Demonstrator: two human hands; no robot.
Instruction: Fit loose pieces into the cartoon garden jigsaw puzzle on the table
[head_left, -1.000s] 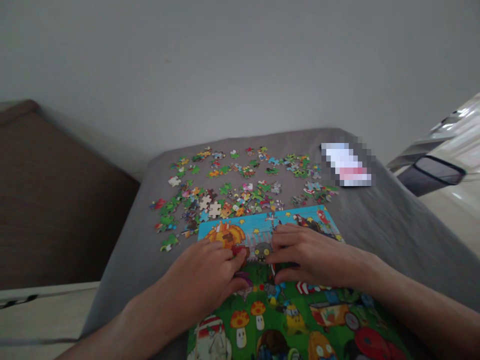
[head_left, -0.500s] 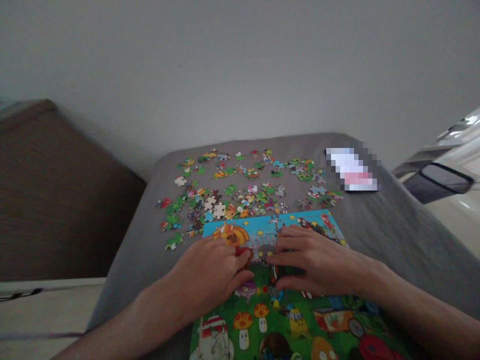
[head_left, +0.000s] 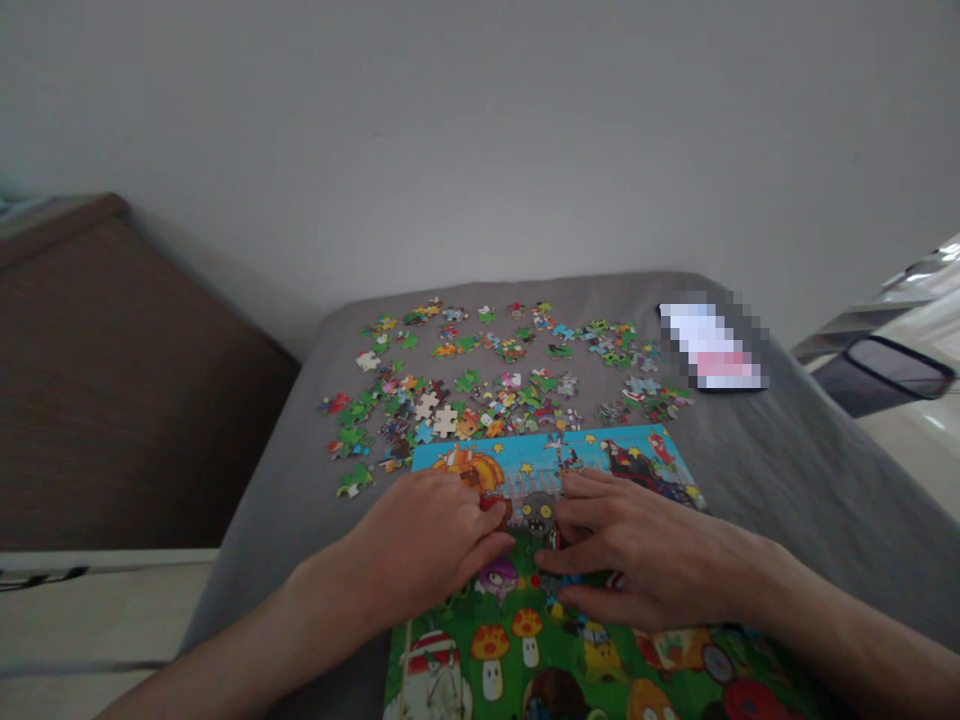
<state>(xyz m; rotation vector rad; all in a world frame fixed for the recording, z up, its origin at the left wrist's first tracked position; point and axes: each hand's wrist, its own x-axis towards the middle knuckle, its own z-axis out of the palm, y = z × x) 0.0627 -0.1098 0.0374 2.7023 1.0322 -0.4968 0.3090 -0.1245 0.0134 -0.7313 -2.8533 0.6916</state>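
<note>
Left hand (head_left: 427,540) and right hand (head_left: 645,565) rest on the part-built puzzle (head_left: 525,640), right grip spread flat; the left grip cannot be told. Loose pieces (head_left: 487,385) lie just beyond the puzzle. Light, even fingertip pressure should seat joints best.

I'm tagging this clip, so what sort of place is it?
Probably a room at home: a jigsaw puzzle and loose pieces lie on a grey cloth-covered surface against a plain white wall.

left hand (head_left: 424,545), right hand (head_left: 641,565) and forearms are bare.
</note>
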